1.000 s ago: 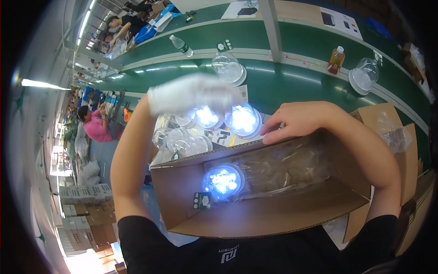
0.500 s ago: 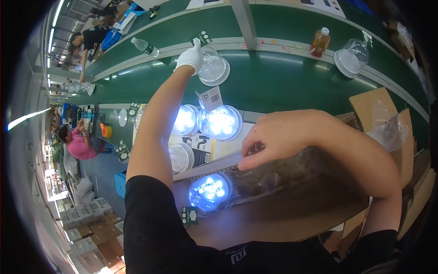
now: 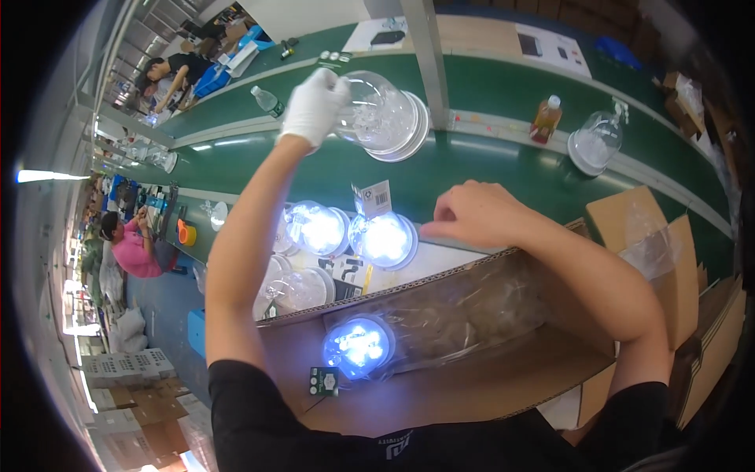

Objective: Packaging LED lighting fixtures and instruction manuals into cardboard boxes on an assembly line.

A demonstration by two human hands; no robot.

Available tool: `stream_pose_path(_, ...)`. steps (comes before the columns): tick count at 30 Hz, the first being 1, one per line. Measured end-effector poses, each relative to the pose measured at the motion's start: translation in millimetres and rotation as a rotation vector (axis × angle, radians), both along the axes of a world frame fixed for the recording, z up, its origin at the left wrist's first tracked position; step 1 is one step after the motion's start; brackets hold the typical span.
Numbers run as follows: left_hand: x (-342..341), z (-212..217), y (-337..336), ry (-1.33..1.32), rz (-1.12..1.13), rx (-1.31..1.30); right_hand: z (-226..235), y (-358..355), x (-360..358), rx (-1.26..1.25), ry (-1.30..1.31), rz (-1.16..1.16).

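Up at the far side of the bench, my left hand (image 3: 313, 108) in a white glove is closed at the top of an unlit clear dome lamp (image 3: 385, 122) with a white round base; a green tag (image 3: 335, 58) shows just above. The lamp is tilted, its base toward the right. My bare right hand (image 3: 481, 214) hovers with loosely bent fingers apart and nothing visible in them, beside a lit dome lamp (image 3: 382, 239) with a white card tag (image 3: 373, 198). Another lit dome lamp (image 3: 318, 228) stands to its left, and an unlit dome lamp (image 3: 300, 289) lies nearer.
An open cardboard box (image 3: 464, 393) in front of me holds a lit dome lamp (image 3: 359, 348) and clear plastic wrap (image 3: 472, 315). Farther right stand an amber drink bottle (image 3: 546, 120) and a clear dome (image 3: 594, 143). A person in pink (image 3: 135, 248) sits at the left.
The dome lamp at my left hand now looks larger and more tilted, its base turned rightward. My right hand has moved away from the box edge, up and to the right.
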State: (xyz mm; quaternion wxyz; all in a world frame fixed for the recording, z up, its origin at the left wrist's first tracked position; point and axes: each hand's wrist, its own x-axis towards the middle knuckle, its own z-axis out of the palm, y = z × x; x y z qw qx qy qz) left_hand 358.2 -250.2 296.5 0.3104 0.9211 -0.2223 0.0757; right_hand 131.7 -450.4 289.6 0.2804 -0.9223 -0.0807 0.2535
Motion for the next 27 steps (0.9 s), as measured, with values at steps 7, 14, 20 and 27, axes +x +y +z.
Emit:
stream_pose_path(7, -133.9, 163.9, 22.7, -0.090, -0.030, -0.325, -14.1, 9.3, 10.0, 0.929, -0.546, -0.294)
stream_pose_path(14, -191.6, 215.9, 43.6, -0.135, -0.072, -0.398, 22.1, 10.9, -6.2, 1.464, -0.143, -0.180)
stream_pose_path(20, -237.1, 225.9, 56.8, -0.439, -0.255, -0.400, 56.3, -31.7, -15.6, 1.679, 0.170, -0.190)
stream_pose_path(27, -267.2, 235.0, 59.5, -0.819, -0.710, 0.099, 38.9, 23.5, -43.7, 1.557, 0.207, -0.399)
